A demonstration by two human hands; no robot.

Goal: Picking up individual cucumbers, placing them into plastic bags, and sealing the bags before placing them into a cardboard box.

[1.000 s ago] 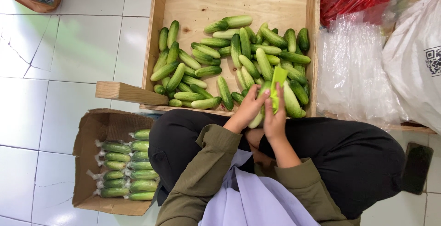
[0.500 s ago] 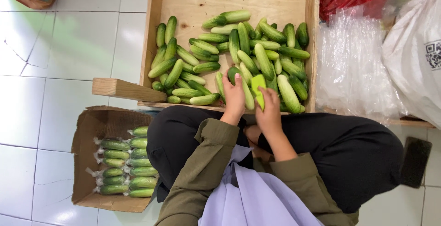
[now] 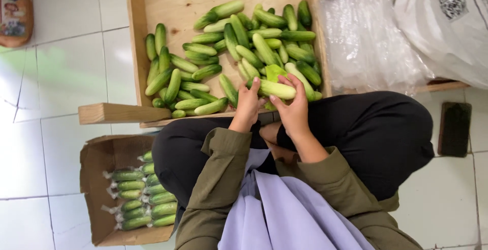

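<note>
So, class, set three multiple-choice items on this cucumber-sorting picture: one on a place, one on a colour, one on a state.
1. Where do the wrapped cucumbers lie?
A. in the cardboard box
B. in the wooden crate
C. on the clear plastic bags

2. What colour is the floor?
A. red
B. white
C. black

3. What are the two hands doing?
A. both rest flat on the floor
B. both are folded behind the back
C. the left hand and right hand hold one pale cucumber over the crate's near edge

Answers:
1 A, since the wrapped ones lie in rows inside the box.
2 B, since the tiles are white.
3 C, since fingers of both hands close on that cucumber.
</note>
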